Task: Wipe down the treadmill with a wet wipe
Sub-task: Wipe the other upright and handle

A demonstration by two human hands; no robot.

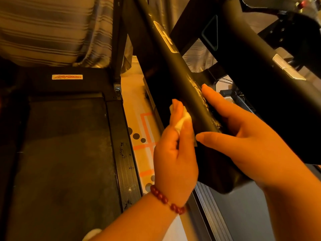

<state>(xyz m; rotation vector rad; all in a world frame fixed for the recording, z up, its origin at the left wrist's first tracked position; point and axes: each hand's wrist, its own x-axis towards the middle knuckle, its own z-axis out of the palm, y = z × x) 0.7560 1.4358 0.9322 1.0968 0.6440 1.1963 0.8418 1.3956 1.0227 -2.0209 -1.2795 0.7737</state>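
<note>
Premises: an indoor exercise room. A treadmill [60, 153] fills the left of the view, its dark belt running up to a motor hood that bears a brand label [67, 77]. A second machine's grey deck [246, 214], with a ribbed side rail, lies parallel at lower right. A dark frame tube [166, 54] rises between the two. A striped curtain [43, 28] hangs behind the hood. The floor strip [137, 105] between the machines shows orange lines and dark dots. Whether the room is in a home or a commercial gym cannot be determined.
</note>
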